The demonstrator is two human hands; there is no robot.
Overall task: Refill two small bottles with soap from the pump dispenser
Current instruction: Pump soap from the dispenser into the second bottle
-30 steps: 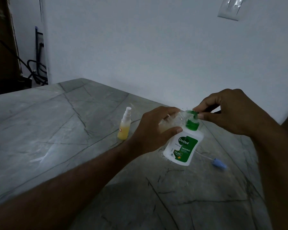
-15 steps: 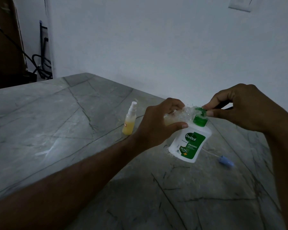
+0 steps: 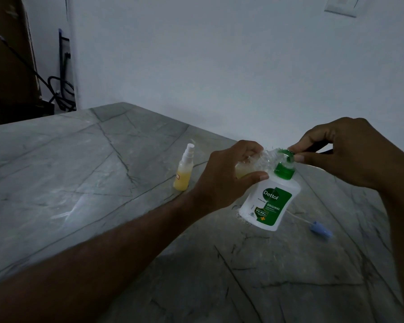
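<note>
Step in hand: filling the second small bottle, by my reading; soap is being pumped from the Dettol pump dispenser (image 3: 269, 202) into a clear small bottle (image 3: 254, 163) held against the spout.
Left hand (image 3: 229, 173): centre of the frame, fingers and thumb curled round the clear bottle, tilting its mouth toward the green pump head (image 3: 285, 163). A little yellowish liquid shows in it.
Right hand (image 3: 343, 155): right of centre, fingertips pinching and pressing the pump head.
Dispenser: tilted, its base on the marble counter (image 3: 79, 183), right of centre.
Other bottle: a spray bottle (image 3: 183, 173) holding yellow soap stands upright, left of the hands, capped and apart from them.
Loose part: a blue sprayer cap with tube (image 3: 320, 230) lies lower right of the dispenser.
Next move: probably more pump strokes with mouth and spout aligned, then refitting the blue cap.
Change from earlier: grips match; only the view has shifted slightly.
</note>
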